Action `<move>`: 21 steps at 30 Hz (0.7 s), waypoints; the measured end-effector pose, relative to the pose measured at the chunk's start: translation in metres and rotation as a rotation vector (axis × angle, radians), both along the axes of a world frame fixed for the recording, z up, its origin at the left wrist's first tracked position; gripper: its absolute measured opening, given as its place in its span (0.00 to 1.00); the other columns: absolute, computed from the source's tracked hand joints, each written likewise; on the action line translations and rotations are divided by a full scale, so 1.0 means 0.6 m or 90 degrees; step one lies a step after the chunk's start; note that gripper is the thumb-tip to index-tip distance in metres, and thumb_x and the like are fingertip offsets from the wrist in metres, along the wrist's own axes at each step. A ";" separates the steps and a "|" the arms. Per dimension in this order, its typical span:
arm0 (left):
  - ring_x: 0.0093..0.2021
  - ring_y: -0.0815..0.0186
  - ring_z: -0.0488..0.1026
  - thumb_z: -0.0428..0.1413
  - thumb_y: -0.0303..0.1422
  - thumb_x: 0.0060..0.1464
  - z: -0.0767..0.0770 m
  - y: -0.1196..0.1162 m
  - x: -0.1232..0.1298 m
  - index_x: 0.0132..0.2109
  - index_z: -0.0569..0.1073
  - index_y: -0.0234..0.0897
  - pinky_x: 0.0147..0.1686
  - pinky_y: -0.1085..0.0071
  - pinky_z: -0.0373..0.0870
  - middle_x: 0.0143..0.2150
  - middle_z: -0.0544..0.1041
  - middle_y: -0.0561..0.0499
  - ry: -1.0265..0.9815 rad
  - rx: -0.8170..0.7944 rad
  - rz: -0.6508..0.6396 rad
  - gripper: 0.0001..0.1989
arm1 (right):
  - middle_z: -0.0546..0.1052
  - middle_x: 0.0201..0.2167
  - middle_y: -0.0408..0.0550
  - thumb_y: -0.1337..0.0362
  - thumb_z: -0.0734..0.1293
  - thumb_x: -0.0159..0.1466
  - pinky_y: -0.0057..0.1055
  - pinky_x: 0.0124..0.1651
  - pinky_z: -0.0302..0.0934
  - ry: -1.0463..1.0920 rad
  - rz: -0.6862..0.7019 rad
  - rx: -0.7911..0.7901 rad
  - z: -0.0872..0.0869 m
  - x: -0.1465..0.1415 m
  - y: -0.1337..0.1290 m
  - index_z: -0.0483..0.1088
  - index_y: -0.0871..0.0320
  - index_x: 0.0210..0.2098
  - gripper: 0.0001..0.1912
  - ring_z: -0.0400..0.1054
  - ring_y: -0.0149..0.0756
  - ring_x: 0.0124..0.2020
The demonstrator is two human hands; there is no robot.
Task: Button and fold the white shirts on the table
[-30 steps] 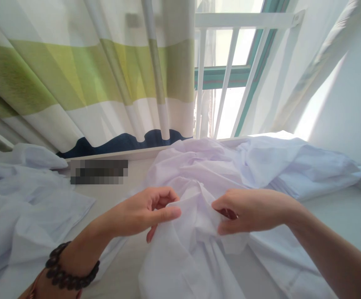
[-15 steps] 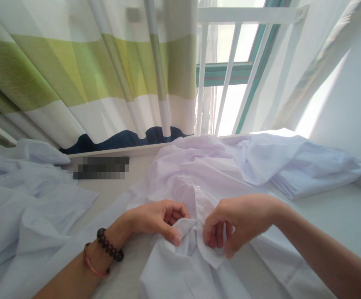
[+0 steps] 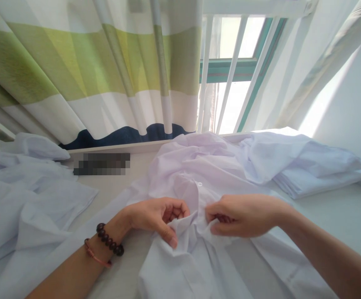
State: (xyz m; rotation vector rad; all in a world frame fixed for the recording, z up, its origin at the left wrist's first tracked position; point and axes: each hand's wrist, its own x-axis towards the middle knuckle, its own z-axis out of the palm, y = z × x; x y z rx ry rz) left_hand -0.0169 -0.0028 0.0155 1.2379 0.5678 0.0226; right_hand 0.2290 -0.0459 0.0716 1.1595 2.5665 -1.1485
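Note:
A white shirt (image 3: 180,166) lies spread and rumpled before me, its front placket running between my hands. One pale button (image 3: 200,184) shows on the placket above them. My left hand (image 3: 164,218), with a dark beaded bracelet (image 3: 109,240) and a thin reddish bangle (image 3: 96,255) on its wrist, grips a fold of the left front, thumb on top and fingers curled. Just to the right, my right hand (image 3: 230,216) pinches the shirt's other front edge between thumb and fingers. Its fingertips are partly hidden by the cloth.
Another heap of white cloth (image 3: 37,199) lies at the left. Folded white cloth (image 3: 317,174) rests at the right. A blurred-out dark object (image 3: 102,164) lies near the back ledge. Behind are a striped curtain (image 3: 121,62) and a white railing (image 3: 232,74) before a window.
My right hand has closed from a looser curl into a pinch on the shirt edge, its thumb rising. My left hand keeps its hold. The view has shifted slightly.

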 end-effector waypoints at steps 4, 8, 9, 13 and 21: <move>0.30 0.72 0.70 0.71 0.30 0.35 0.051 0.005 -0.031 0.35 0.68 0.36 0.28 0.79 0.67 0.33 0.72 0.56 -0.058 0.044 0.070 0.21 | 0.64 0.22 0.40 0.56 0.60 0.65 0.26 0.26 0.53 0.126 -0.136 -0.032 0.038 0.062 0.020 0.63 0.57 0.26 0.14 0.60 0.29 0.24; 0.31 0.70 0.71 0.71 0.33 0.36 0.096 0.001 -0.044 0.38 0.71 0.38 0.28 0.78 0.69 0.33 0.73 0.54 -0.083 0.108 0.176 0.21 | 0.65 0.20 0.40 0.50 0.61 0.65 0.26 0.26 0.54 0.180 -0.191 -0.100 0.049 0.092 0.022 0.65 0.57 0.27 0.18 0.61 0.29 0.22; 0.32 0.69 0.72 0.70 0.33 0.37 0.100 -0.001 -0.043 0.39 0.72 0.38 0.28 0.77 0.70 0.34 0.74 0.54 -0.076 0.109 0.177 0.21 | 0.66 0.20 0.40 0.50 0.60 0.65 0.26 0.26 0.54 0.188 -0.185 -0.121 0.048 0.093 0.021 0.65 0.57 0.29 0.18 0.61 0.29 0.22; 0.37 0.67 0.74 0.67 0.34 0.45 0.105 -0.010 -0.031 0.44 0.74 0.41 0.34 0.74 0.71 0.39 0.76 0.53 -0.064 0.130 0.119 0.17 | 0.69 0.21 0.40 0.56 0.60 0.67 0.26 0.28 0.57 0.207 -0.139 -0.162 0.039 0.078 0.017 0.66 0.58 0.38 0.11 0.63 0.29 0.23; 0.37 0.65 0.74 0.59 0.33 0.55 0.095 -0.048 0.012 0.41 0.79 0.40 0.40 0.72 0.70 0.38 0.79 0.51 0.118 0.375 -0.172 0.07 | 0.75 0.32 0.45 0.66 0.63 0.64 0.25 0.36 0.63 0.095 0.122 -0.196 0.007 0.024 0.003 0.71 0.56 0.54 0.19 0.69 0.31 0.31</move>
